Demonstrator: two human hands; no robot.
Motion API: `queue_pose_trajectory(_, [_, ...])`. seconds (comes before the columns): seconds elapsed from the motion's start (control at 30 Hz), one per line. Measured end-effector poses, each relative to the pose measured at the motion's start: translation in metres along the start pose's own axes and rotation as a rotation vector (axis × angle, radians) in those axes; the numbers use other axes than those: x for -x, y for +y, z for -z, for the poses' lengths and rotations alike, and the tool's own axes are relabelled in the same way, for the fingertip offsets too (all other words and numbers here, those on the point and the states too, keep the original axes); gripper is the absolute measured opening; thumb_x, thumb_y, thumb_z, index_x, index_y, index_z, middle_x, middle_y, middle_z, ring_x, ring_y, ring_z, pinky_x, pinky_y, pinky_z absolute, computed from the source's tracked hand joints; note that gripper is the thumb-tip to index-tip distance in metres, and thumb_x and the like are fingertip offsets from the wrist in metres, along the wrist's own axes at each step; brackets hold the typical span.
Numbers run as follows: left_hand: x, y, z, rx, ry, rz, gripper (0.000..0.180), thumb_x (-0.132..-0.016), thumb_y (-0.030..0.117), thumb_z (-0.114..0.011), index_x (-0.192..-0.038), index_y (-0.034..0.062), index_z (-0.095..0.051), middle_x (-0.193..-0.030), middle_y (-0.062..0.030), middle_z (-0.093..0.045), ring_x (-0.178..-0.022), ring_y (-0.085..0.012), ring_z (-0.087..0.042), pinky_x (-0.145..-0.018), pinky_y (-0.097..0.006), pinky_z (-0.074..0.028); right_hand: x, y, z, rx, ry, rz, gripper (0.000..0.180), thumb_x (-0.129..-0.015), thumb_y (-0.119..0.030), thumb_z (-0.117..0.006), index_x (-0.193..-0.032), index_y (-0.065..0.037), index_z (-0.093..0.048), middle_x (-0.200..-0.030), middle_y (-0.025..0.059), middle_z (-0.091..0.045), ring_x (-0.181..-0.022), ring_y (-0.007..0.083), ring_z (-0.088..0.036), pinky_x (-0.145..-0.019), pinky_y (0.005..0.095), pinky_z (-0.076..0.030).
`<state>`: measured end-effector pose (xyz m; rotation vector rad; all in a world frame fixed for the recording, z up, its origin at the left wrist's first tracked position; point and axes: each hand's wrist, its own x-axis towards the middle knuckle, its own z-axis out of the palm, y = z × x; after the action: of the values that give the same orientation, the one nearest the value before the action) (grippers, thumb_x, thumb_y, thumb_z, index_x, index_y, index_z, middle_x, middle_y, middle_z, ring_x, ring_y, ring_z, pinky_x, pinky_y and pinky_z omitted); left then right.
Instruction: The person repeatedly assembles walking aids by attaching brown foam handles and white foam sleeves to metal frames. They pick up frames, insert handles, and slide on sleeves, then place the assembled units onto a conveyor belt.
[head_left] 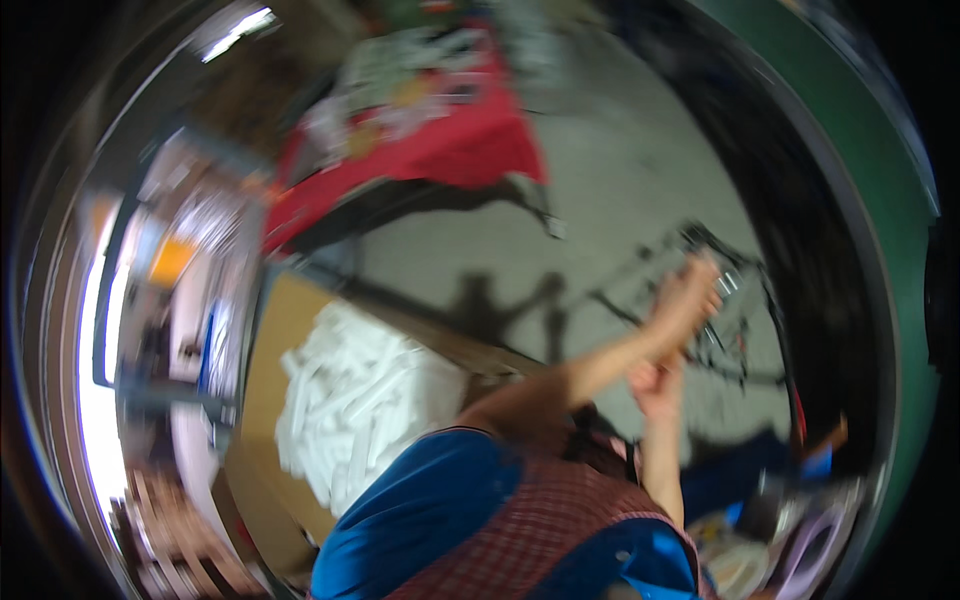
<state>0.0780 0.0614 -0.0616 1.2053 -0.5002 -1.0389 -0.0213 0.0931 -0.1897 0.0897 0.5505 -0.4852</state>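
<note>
Both arms reach out to the right, blurred by motion. My left hand (688, 298) is stretched farther out, its fingers curled together. A small shiny metal piece (728, 284) shows right beside these fingers; whether they hold it is unclear. Just nearer to me, my right hand (657, 388) is close under the left wrist, fingers bent inward. What lies inside either hand is hidden. Around and beyond the hands is a thin black frame or tangle of cables (762, 300), too smeared to name.
At left stands an open cardboard box (283, 335) full of white strip-like pieces (365, 400). Beyond it is a table with a red cloth (470, 150), loaded with packs and small items. A dark, green-edged structure (865, 240) borders the right. Shelving (160, 390) stands far left.
</note>
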Motion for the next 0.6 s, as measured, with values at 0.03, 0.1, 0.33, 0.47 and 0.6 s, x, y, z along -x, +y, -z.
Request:
queue_pose_trajectory(0.03, [-0.011, 0.008, 0.002, 0.107, -0.021, 0.095, 0.051, -0.095, 0.054, -0.046, -0.088, 0.0050, -0.057, -0.071, -0.0020, -0.052, -0.063, -0.0126, -0.052, -0.058, -0.027, -0.045, 0.010, 0.010, -0.007, -0.109, -0.085, -0.055, 0.039, -0.089, -0.039, -0.061, -0.109, -0.005, -0.057, -0.095, 0.0080, -0.064, -0.081, 0.0192, -0.061, -0.070, 0.0288, -0.050])
queue_pose_trajectory(0.1, [-0.015, -0.004, 0.009, 0.019, -0.007, 0.172, 0.062, -0.094, 0.062, -0.039, -0.074, 0.0056, -0.055, -0.058, -0.0006, -0.046, -0.050, -0.0113, -0.044, -0.046, -0.027, -0.039, 0.024, 0.016, -0.053, -0.264, 0.146, -0.071, 0.037, -0.091, -0.042, -0.059, -0.102, -0.007, -0.057, -0.079, 0.0035, -0.062, -0.059, 0.0138, -0.058, -0.052, 0.0195, -0.047])
queue_pose_trajectory(0.33, [0.040, -0.017, -0.010, 0.000, 0.041, 0.103, 0.038, -0.096, 0.034, -0.045, -0.077, 0.0028, -0.054, -0.058, -0.0030, -0.046, -0.051, -0.0120, -0.043, -0.050, -0.025, -0.037, 0.017, 0.003, -0.031, -0.335, 0.223, 0.023, 0.026, -0.097, -0.026, -0.049, -0.116, -0.010, -0.053, -0.113, 0.0089, -0.062, -0.102, 0.0220, -0.062, -0.085, 0.0353, -0.054])
queue_pose_trajectory(0.47, [0.047, -0.027, -0.001, 0.054, -0.002, 0.198, 0.034, -0.095, 0.028, -0.042, -0.077, 0.0014, -0.054, -0.057, -0.0032, -0.045, -0.051, -0.0118, -0.043, -0.050, -0.024, -0.037, -0.010, 0.002, 0.000, -0.084, 0.101, 0.012, 0.018, -0.093, -0.022, -0.051, -0.105, -0.011, -0.054, -0.089, 0.0007, -0.058, -0.081, 0.0164, -0.057, -0.066, 0.0310, -0.050])
queue_pose_trajectory(0.6, [0.039, -0.025, 0.011, 0.077, -0.093, 0.254, 0.037, -0.094, 0.024, -0.037, -0.070, -0.0007, -0.050, -0.053, -0.0039, -0.043, -0.046, -0.0111, -0.039, -0.047, -0.025, -0.034, -0.039, 0.016, 0.063, -0.085, 0.153, -0.102, 0.011, -0.094, -0.022, -0.048, -0.096, -0.012, -0.053, -0.066, -0.0015, -0.049, -0.046, 0.0130, -0.043, -0.039, 0.0224, -0.035])
